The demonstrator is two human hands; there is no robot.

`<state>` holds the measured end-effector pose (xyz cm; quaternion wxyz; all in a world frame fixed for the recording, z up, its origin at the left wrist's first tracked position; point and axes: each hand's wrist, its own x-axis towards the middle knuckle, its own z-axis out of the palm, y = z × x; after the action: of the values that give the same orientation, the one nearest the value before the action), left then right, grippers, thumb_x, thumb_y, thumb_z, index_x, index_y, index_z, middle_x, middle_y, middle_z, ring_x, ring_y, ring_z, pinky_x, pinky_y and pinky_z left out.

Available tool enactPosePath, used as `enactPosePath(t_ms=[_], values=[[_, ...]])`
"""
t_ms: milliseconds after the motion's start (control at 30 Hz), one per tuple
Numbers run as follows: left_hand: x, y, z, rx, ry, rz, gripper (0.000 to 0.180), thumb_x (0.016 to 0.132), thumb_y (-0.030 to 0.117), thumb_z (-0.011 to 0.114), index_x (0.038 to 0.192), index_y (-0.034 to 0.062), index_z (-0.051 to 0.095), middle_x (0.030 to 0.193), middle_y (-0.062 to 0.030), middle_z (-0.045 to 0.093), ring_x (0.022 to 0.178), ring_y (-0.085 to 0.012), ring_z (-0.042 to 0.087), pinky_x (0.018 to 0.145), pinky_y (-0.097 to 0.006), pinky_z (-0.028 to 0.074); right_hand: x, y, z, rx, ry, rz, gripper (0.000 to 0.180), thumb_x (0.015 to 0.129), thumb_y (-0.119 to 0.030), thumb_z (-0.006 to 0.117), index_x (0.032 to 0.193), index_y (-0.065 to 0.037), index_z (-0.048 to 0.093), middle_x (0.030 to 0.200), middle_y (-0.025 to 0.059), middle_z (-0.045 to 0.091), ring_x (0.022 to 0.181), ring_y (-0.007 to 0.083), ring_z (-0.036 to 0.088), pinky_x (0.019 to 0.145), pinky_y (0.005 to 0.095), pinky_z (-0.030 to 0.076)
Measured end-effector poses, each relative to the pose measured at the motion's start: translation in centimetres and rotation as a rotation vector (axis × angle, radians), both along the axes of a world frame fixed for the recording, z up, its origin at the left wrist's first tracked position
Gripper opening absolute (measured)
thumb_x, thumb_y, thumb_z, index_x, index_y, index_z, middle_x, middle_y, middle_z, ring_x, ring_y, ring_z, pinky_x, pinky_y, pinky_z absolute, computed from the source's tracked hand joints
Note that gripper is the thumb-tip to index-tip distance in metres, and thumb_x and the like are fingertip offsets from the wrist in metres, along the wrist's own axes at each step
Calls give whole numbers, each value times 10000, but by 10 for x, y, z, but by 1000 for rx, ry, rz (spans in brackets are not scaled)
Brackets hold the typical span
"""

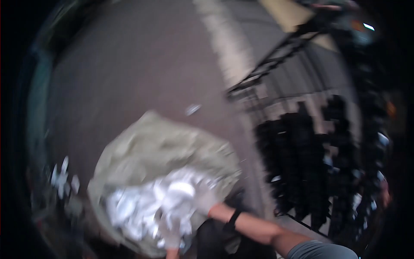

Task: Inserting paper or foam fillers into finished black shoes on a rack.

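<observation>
Head view, motion-blurred. A large pale green sack (159, 151), its mouth at about 6 o'clock in the frame, lies on the dark floor (129, 64) and holds crumpled white and silvery scraps (151, 207). The right hand (207, 200), in a whitish glove, reaches in from 4 o'clock to the sack's rim; whether its grip is closed there cannot be told. The left hand (172, 241), low at 6 o'clock, is equally unclear. The sack looks soft, limp and probably light; the gathered rim seems the best hold. A black railing (276, 60) runs at 1 o'clock.
</observation>
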<state>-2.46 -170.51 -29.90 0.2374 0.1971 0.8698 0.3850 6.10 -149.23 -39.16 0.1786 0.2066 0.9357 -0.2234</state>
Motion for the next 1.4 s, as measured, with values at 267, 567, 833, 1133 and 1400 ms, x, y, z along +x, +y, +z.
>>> enactPosePath(t_ms=[267, 567, 833, 1133, 1400], values=[[17, 264, 202, 451, -1125, -194, 513, 1020, 170, 661, 1458, -66, 534, 1335, -220, 656, 1190, -371, 681, 1057, -475, 562, 116, 63, 279, -586, 797, -478, 382, 1051, -221, 723, 1383, -34, 693, 1292, 188, 731, 1329, 371, 599, 1148, 515, 495], [111, 443, 398, 298, -1456, -828, 354, 1022, 209, 692, 1288, -23, 661, 1014, -74, 762, 1014, -196, 752, 876, -335, 619, 283, 241, 556, 78, 1133, -1174, 467, 817, -238, 914, 1173, -13, 711, 1123, 143, 764, 1014, 246, 761, 927, 399, 615], [181, 686, 448, 267, 684, -1507, 329, 930, 360, 734, 939, 36, 791, 1489, -309, 545, 1092, -445, 717, 997, -506, 579, 289, 509, 592, 851, 569, -496, 336, 890, -216, 709, 1194, -75, 734, 1190, 188, 750, 1000, 308, 775, 857, 471, 623], [175, 692, 427, 538, 287, -1480, 401, 1007, 306, 685, 1199, -45, 686, 1424, -265, 578, 1127, -403, 708, 1017, -469, 564, 285, 589, 533, 798, 172, -783, 459, 1018, -236, 619, 1467, -139, 628, 1357, 214, 652, 980, 328, 772, 808, 449, 629], [90, 798, 397, 799, 127, -418, 417, 1165, 358, 470, 1231, -5, 665, 1017, -114, 712, 919, -200, 717, 843, -357, 590, 182, 553, 605, -374, 1243, -924, 494, 912, -166, 789, 1363, -20, 650, 1113, 65, 709, 869, 111, 674, 712, 274, 571]])
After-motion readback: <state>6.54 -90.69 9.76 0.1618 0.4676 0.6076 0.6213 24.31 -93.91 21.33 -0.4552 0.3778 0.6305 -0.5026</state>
